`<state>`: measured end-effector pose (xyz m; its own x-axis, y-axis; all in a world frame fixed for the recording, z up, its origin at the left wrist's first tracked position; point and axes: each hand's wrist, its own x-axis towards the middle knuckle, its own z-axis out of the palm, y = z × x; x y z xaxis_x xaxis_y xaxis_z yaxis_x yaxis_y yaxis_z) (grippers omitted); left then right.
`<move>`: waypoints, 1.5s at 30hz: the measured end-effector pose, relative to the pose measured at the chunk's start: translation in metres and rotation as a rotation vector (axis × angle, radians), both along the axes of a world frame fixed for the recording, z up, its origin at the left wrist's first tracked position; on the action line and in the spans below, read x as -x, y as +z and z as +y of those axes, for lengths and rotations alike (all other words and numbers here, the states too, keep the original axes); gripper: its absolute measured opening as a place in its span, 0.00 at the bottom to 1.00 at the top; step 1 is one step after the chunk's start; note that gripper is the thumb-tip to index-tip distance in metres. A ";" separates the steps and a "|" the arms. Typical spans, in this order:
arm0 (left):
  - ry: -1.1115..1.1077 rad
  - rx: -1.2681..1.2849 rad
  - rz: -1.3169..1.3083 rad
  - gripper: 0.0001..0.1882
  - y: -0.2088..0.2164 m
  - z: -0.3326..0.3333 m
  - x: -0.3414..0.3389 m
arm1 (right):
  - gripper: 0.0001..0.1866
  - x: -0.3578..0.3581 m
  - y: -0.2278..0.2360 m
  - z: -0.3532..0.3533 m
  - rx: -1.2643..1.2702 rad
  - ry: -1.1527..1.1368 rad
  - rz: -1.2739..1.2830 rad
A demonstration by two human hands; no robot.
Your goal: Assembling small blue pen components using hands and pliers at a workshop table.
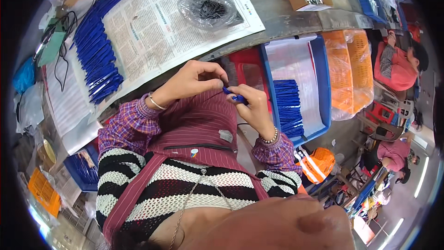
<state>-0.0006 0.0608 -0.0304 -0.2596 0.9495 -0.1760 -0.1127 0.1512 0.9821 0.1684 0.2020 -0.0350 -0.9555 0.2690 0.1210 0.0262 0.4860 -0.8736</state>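
Observation:
My left hand [196, 81] is closed in a pinch over my apron, thumb and forefinger meeting near a tiny dark part too small to name. Just right of it, my right hand [254, 106] grips a glossy blue slender piece [238, 98], its far end close to my left fingertips. Most of that piece is hidden by my fingers. On the table beyond, a clear plastic bag [188, 7] holds many small black parts [212, 9] on spread newspaper [145, 41]. A long row of slim blue pieces [95, 44] lies to the left.
Beside my right arm stands a blue bin [324, 78] with a stack of blue pieces [287, 104]. An orange crate [358, 65] adjoins it. A cardboard box [319, 5] sits on the table's far right. Cables [64, 46] lie at left. Two other people sit at right.

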 end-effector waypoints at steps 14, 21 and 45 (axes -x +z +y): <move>0.175 -0.037 -0.993 0.12 -0.025 0.004 -0.028 | 0.18 0.037 0.032 -0.017 0.537 -0.018 0.053; 0.246 0.006 -1.280 0.13 -0.030 0.015 -0.034 | 0.15 0.060 0.020 -0.045 0.757 0.001 0.373; 0.394 -0.243 1.002 0.09 0.034 0.065 0.086 | 0.07 -0.049 -0.031 0.092 -0.071 -0.362 -0.006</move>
<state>-0.0869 0.1258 0.0033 -0.4723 0.7497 0.4636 0.7530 0.0698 0.6544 0.2171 0.2943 -0.0663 -0.8004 0.5812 0.1466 0.2124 0.5037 -0.8374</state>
